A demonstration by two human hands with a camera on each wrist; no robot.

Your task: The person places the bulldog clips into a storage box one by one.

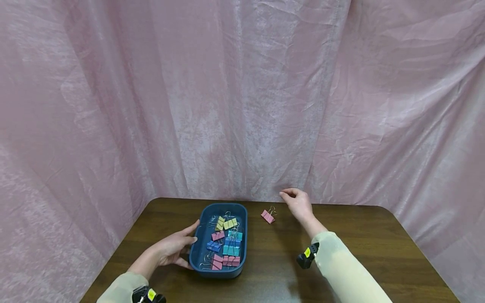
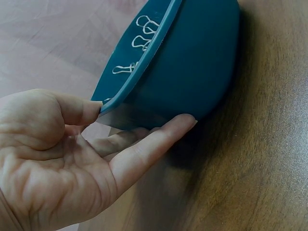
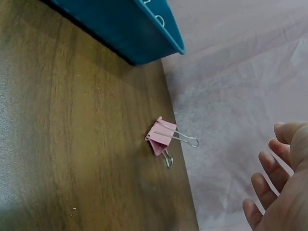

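My left hand [image 1: 172, 249] is at the left side of a dark blue plastic bin [image 1: 244, 235]. In the left wrist view its thumb reaches the rim and its straight fingers [image 2: 144, 156] lie against the outer wall. Inside the bin are several binder clips, among them a yellow clip [image 1: 230, 224], a blue clip [image 1: 214, 246] and a pink clip [image 1: 231, 261]. My right hand [image 1: 299, 205], loosely bent and holding nothing, hovers to the right of a lone pink binder clip [image 3: 162, 134]. That clip lies on the table near its far edge, wire handles spread.
The brown wooden table [image 1: 363, 252] has rounded far corners. Behind it hangs a pink velvety curtain [image 1: 242, 105], close along the far edge. Each wrist wears a small black camera, such as the right camera [image 1: 307, 256].
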